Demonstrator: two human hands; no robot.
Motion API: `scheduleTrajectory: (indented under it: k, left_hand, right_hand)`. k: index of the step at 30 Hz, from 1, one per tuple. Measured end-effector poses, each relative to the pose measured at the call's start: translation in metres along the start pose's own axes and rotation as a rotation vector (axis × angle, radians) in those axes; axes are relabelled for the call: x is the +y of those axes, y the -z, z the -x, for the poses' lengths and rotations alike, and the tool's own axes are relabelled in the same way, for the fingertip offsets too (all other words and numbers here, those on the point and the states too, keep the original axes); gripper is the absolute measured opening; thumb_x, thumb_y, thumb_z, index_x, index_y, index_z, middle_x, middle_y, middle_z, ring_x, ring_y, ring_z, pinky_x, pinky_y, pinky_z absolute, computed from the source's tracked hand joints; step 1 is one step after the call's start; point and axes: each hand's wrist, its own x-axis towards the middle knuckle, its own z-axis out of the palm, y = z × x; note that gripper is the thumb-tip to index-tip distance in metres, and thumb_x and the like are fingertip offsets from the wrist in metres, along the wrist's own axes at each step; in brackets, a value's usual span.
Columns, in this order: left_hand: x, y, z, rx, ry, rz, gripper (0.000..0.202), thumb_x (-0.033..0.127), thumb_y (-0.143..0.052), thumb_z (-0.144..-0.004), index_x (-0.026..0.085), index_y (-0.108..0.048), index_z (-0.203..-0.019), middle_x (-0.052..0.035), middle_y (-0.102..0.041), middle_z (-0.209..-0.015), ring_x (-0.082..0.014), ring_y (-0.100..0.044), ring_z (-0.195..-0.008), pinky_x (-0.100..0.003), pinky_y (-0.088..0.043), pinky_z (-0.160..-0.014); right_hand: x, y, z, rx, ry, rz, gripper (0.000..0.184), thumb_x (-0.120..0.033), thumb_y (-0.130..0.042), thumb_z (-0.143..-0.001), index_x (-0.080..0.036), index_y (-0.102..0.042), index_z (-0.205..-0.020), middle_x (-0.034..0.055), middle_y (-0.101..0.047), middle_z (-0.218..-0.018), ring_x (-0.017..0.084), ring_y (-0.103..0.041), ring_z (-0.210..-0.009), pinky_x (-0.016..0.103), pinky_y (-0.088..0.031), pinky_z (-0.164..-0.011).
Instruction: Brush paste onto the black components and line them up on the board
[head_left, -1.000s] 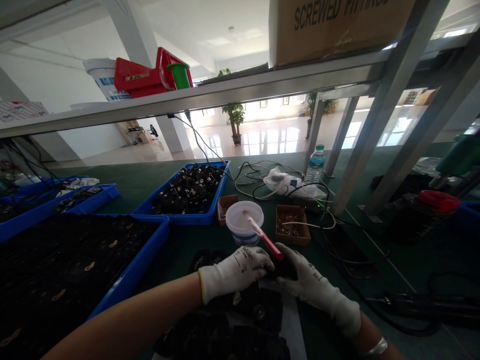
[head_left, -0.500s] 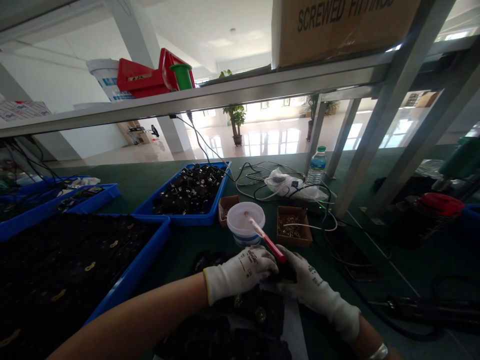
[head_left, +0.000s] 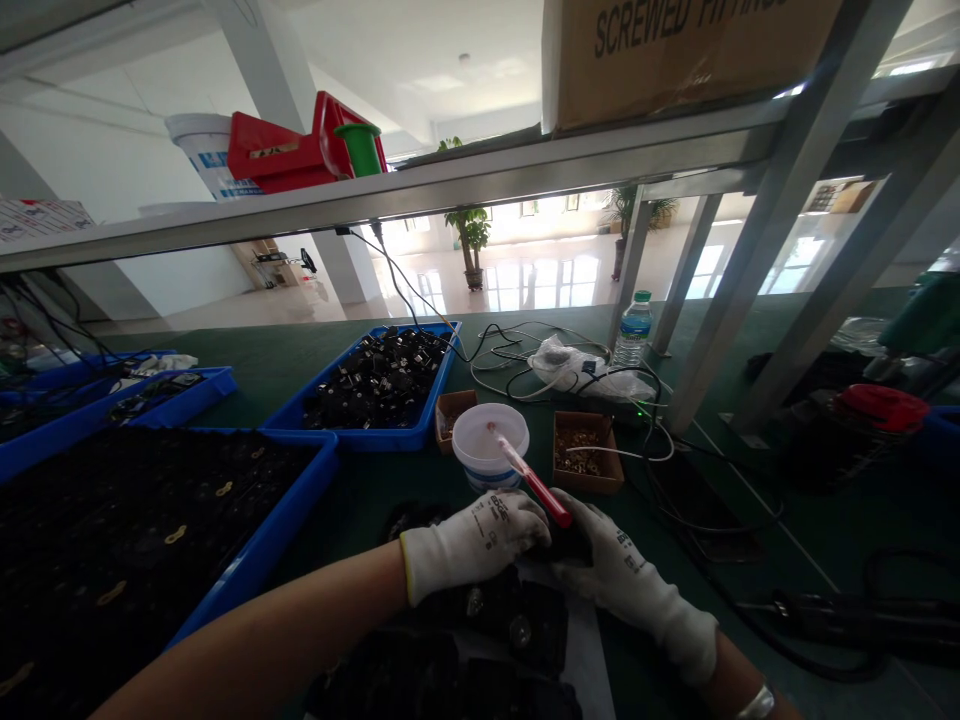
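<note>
My left hand (head_left: 484,533), in a white work glove, has its fingers curled against a dark black part (head_left: 568,545). From the other side, my right hand (head_left: 619,565), gloved as well, grips the same part between thumb and fingers. Much of the part is hidden by the gloves and shadow. Just beyond the hands, a brush with a red handle (head_left: 545,497) leans in a white plastic tub (head_left: 480,470), its handle end above the part. Below my hands lie several more black parts (head_left: 517,630) on a white sheet (head_left: 589,650).
Blue trays (head_left: 330,470) of black parts stand at the left, another blue tray (head_left: 450,375) farther back. Small cardboard boxes (head_left: 600,482) of brass-coloured pieces flank the tub. Cables, a water bottle (head_left: 634,330), a red-lidded container (head_left: 881,410) and a dark power tool (head_left: 840,615) occupy the right.
Both hands stay around the black part. My left hand and wrist have shifted very slightly left, along with a slight shift of the view.
</note>
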Motion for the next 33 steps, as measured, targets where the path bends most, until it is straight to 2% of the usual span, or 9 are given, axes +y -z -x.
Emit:
scheduleTrajectory:
  k: [3,9,15,20,26,30,33]
  left_hand:
    - [0.000,0.000,0.000,-0.008,0.007,-0.015,0.018,0.015,-0.055,-0.102,0.018,-0.073,-0.105,-0.0082,-0.075,-0.116,-0.0206,-0.070,-0.109,-0.035,-0.054,-0.105]
    - [-0.005,-0.007,-0.003,-0.042,0.000,-0.066,0.021,0.010,-0.054,-0.100,0.018,-0.073,-0.101,-0.0084,-0.076,-0.111,-0.0225,-0.071,-0.107,-0.038,-0.054,-0.105]
    - [-0.002,-0.008,-0.002,-0.017,-0.017,-0.045,0.021,0.010,-0.054,-0.102,0.015,-0.074,-0.107,-0.0099,-0.077,-0.113,-0.0223,-0.072,-0.107,-0.036,-0.055,-0.104]
    - [-0.003,-0.012,0.000,0.018,-0.018,-0.008,0.021,0.010,-0.055,-0.102,0.018,-0.074,-0.106,-0.0073,-0.077,-0.114,-0.0198,-0.072,-0.109,-0.034,-0.055,-0.105]
    - [-0.001,0.001,-0.002,-0.058,-0.092,0.020,0.017,0.016,-0.059,-0.103,0.019,-0.075,-0.110,-0.0071,-0.077,-0.117,-0.0196,-0.071,-0.113,-0.031,-0.052,-0.108]
    - [0.001,0.013,-0.002,-0.091,-0.144,-0.109,0.017,0.018,-0.065,-0.100,0.021,-0.076,-0.112,-0.0066,-0.076,-0.124,-0.0236,-0.067,-0.116,-0.044,-0.040,-0.120]
    - [0.001,0.013,0.000,-0.085,-0.139,-0.269,0.016,0.022,-0.067,-0.100,0.023,-0.077,-0.113,-0.0058,-0.076,-0.124,-0.0263,-0.066,-0.118,-0.050,-0.034,-0.122]
  right_hand:
    - [0.003,-0.001,-0.001,0.015,0.001,-0.021,0.093,-0.036,-0.075,-0.072,-0.012,-0.044,-0.156,0.0187,-0.055,-0.150,0.034,-0.051,-0.140,0.053,-0.041,-0.121]
    - [0.006,-0.001,0.000,0.018,0.002,-0.031,0.091,-0.035,-0.077,-0.072,-0.020,-0.045,-0.156,0.0141,-0.057,-0.149,0.034,-0.052,-0.139,0.054,-0.042,-0.120]
    - [0.001,0.002,0.000,-0.004,-0.028,-0.023,0.092,-0.037,-0.075,-0.073,-0.014,-0.043,-0.157,0.0164,-0.053,-0.153,0.033,-0.048,-0.143,0.052,-0.040,-0.123]
    - [0.000,0.002,0.000,-0.010,-0.031,-0.009,0.093,-0.036,-0.076,-0.073,-0.013,-0.044,-0.157,0.0179,-0.053,-0.153,0.034,-0.048,-0.142,0.052,-0.040,-0.122]
    - [0.007,0.000,0.000,0.010,-0.013,-0.036,0.093,-0.038,-0.076,-0.071,-0.016,-0.045,-0.156,0.0158,-0.055,-0.152,0.034,-0.049,-0.142,0.054,-0.041,-0.122]
    - [0.011,-0.002,-0.001,0.012,0.000,-0.047,0.093,-0.043,-0.075,-0.072,-0.014,-0.045,-0.155,0.0172,-0.053,-0.153,0.035,-0.048,-0.142,0.055,-0.040,-0.121]
    - [0.011,-0.003,-0.001,0.032,0.017,-0.053,0.094,-0.046,-0.075,-0.071,-0.014,-0.046,-0.155,0.0169,-0.055,-0.151,0.035,-0.049,-0.141,0.055,-0.041,-0.121]
